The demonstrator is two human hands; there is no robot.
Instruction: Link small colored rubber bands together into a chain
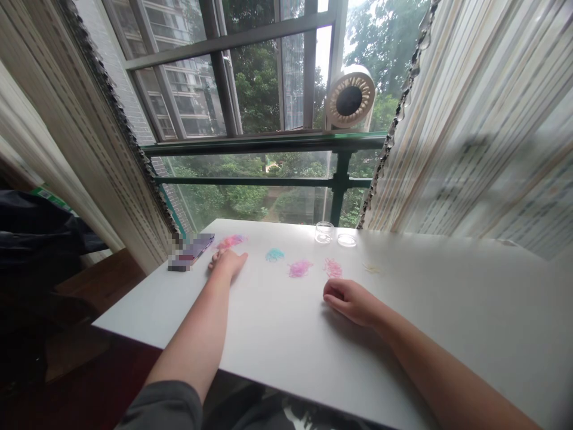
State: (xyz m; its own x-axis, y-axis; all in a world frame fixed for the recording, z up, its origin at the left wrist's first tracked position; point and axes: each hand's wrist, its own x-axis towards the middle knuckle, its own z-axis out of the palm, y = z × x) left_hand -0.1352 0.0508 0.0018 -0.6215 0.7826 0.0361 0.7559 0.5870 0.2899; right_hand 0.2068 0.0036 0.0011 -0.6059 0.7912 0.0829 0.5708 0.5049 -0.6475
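My left hand (227,261) lies on the white table at the near edge of a mixed pink and purple pile of small rubber bands (233,240). Its thumb points out to the right, apart from the fingers. My right hand (351,300) rests with its fingers curled in, just below a pink-red rubber band pile (333,268). Whatever its fingers may hold is hidden. Between the hands are a turquoise pile (274,255) and a pink-purple pile (299,269). A few pale yellow bands (371,269) lie to the right.
A clear round container (324,233) stands at the table's back edge, beside a clear lid (347,240). At the left edge lies a flat purple object (193,251), partly blurred out. Behind the table are a green railing (268,145), a white fan (350,98) and curtains (470,119).
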